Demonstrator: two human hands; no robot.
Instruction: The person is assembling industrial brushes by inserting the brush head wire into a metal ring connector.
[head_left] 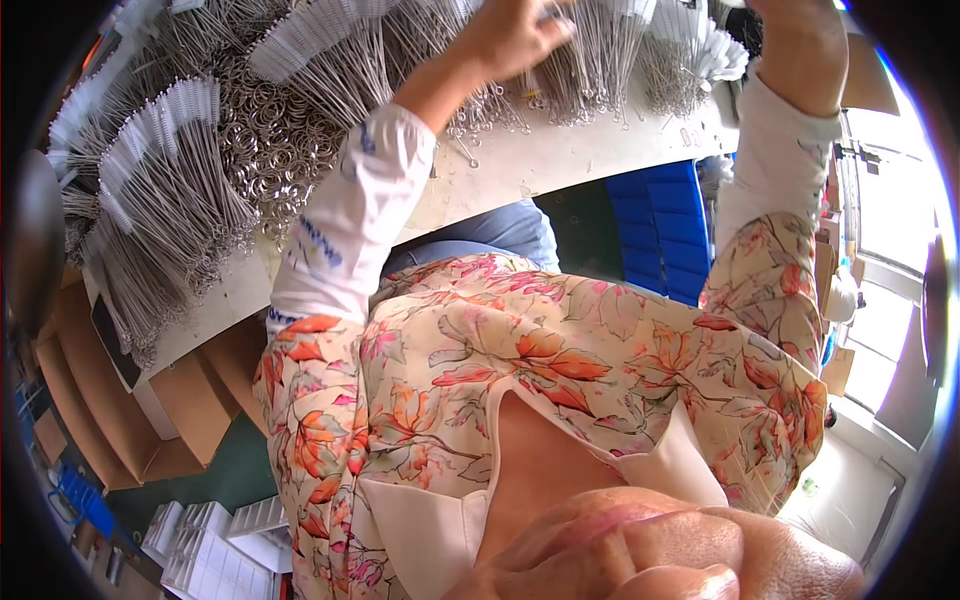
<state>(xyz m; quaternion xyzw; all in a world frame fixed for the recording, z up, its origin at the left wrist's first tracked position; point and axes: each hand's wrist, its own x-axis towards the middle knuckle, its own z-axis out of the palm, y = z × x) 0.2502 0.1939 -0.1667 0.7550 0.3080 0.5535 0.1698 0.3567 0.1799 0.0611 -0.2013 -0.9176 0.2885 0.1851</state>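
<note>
1. The left hand (510, 38) is reaching out over the white worktable (560, 160), its fingers (548, 28) curled loosely down into a bundle of thin wire-handled brushes (590, 70). The fingers are touching the wires, but whether they are pinching any is hidden by the back of the hand.
2. The right hand (800, 45) is raised at the far right, just beside another brush bundle (700, 60). Its fingers are cut off by the picture's upper edge, so I cannot tell whether they are spread or closed.
3. The brushes being worked are lying directly under and just beyond the left fingertips, their looped wire ends pointing back toward the body.
4. To do this well, it seems wise to be separating only a few wires at a time with the fingertips, since the loops tangle easily.
5. Left of the left fingers, a heap of metal rings (265, 150) and further brush bundles with white bristle tips (165, 125) are lying well apart from both hands.
</note>
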